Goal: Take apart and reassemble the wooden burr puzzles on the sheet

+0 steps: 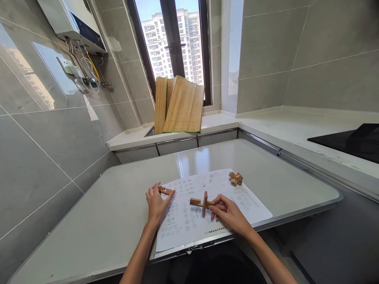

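My left hand [158,203] is closed around the ends of a notched wooden puzzle piece [166,190], fingers at one end and thumb at the other, at the left edge of a printed sheet [183,232]. Between the thumb and fingers of my right hand [226,211] is a pair of joined wooden puzzle pieces [204,203], crossing each other over the middle of the sheet. An assembled wooden burr puzzle [236,178] rests at the sheet's far right corner. Small diagrams and print cover the paper; their details are too small to read.
The sheet lies on a white folding table [124,221] with a seam across it and a latch [189,250] at its front edge. Bamboo mats [183,106] lean by the window on the counter behind. A black cooktop [352,140] is at right, a water heater [77,23] upper left.
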`<state>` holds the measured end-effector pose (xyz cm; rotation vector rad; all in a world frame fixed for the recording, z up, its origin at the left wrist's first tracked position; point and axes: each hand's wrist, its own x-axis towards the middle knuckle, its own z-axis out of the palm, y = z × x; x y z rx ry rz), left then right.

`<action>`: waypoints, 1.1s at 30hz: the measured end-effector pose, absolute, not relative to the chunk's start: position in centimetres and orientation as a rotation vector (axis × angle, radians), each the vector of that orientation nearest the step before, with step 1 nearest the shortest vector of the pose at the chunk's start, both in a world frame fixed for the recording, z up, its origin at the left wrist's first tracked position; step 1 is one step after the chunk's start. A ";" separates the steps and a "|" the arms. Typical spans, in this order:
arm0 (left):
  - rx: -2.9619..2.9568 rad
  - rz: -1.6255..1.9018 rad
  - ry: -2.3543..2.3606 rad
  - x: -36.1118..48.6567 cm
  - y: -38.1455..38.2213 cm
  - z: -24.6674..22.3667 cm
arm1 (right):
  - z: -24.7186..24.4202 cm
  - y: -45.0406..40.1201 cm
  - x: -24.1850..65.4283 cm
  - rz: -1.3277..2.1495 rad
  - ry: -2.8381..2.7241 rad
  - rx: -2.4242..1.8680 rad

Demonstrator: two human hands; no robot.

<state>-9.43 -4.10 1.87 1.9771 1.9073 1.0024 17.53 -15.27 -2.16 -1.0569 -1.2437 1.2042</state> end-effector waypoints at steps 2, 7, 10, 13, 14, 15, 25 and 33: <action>1.992 1.031 1.583 -8.4 -5.4 2.7 | -2.0 -15.3 17.5 1.214 -1.229 -1.051; 2.047 0.756 1.152 -5.2 -8.7 4.8 | -1.6 -15.3 17.6 1.231 -1.230 -1.018; 2.023 0.705 1.058 -4.1 -9.9 5.6 | -1.4 -15.3 17.7 1.245 -1.239 -0.999; 1.921 0.738 1.004 -3.8 -10.5 5.9 | -0.6 -15.5 17.9 1.266 -1.269 -0.951; 1.875 0.749 0.992 -3.8 -10.6 6.0 | -0.3 -15.6 17.9 1.274 -1.288 -0.923; 1.827 0.752 0.980 -3.9 -10.8 6.1 | 0.1 -15.7 17.9 1.282 -1.311 -0.892; 1.562 0.714 0.871 -4.8 -12.4 7.5 | 1.8 -16.0 16.9 1.615 -1.344 -0.444; 1.504 0.783 0.890 -5.8 -12.7 7.4 | 2.7 -16.2 15.8 1.585 -1.242 -0.562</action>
